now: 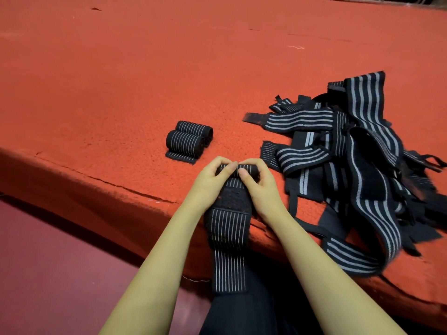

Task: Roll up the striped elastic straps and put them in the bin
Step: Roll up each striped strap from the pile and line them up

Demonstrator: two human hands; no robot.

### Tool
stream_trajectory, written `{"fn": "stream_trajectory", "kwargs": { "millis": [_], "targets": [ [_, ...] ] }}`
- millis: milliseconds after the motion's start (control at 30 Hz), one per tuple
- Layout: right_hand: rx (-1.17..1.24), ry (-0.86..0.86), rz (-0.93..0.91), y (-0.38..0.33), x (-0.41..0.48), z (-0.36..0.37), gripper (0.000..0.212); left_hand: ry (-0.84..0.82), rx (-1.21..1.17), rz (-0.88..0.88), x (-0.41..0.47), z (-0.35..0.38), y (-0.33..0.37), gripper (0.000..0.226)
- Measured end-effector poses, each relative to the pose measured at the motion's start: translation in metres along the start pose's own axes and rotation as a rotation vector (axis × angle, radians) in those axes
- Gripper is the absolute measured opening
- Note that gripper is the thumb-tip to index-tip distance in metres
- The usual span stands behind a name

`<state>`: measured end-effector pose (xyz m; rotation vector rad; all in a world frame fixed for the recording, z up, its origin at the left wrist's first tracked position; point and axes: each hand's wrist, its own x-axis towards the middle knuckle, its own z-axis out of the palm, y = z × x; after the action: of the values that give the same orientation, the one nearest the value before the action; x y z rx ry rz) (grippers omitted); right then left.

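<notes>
Both hands, left (212,176) and right (254,176), pinch the striped strap (229,226), apparently starting its roll: keep turns tight, edges aligned.

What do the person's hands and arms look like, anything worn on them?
The left hand and right hand are bare: no gloves, rings, watch or bracelets. No sleeves show anywhere up to the picture's edge. Thumbnails look short and unpainted.

Both forearms are bare to the bottom of the frame, with nothing worn on the left hand (210,182) or right hand (262,189). At bottom centre, a dark plain fabric garment (244,313) covers the lap.
</notes>
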<state>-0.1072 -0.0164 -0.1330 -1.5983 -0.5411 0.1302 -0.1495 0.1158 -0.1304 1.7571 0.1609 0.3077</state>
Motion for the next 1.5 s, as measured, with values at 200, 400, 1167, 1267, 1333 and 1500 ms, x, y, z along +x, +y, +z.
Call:
{"fn": "stream_trajectory", "kwargs": {
  "millis": [200,400,1167,1267,1333,1500],
  "targets": [
    [0.103,0.03,0.133,0.0051,0.0008,0.0036,0.004,0.036,-0.114,0.043,-0.0057,-0.0047,-0.0033,0.007],
    [-0.028,0.014,0.076,0.0053,0.0004,0.0038,0.003,0.064,-0.105,-0.007,-0.0035,-0.0019,0.0008,0.013],
    [-0.065,0.054,0.036,0.0043,0.0011,0.0022,0.008,-0.019,-0.043,-0.066,0.0019,0.001,0.0016,0.031],
    [-0.007,0.07,0.114,0.0056,0.0015,0.0036,0.003,0.003,-0.081,-0.023,0.0006,0.0016,-0.0011,0.019],
    [0.008,0.1,0.154,0.0056,0.0021,0.0051,0.008,0.01,-0.114,0.01,-0.0009,0.0,-0.0026,0.014],
    [-0.084,0.087,0.147,0.0041,0.0021,0.006,0.018,-0.076,-0.261,-0.011,-0.0026,-0.0061,-0.0062,0.012]
  ]
}}
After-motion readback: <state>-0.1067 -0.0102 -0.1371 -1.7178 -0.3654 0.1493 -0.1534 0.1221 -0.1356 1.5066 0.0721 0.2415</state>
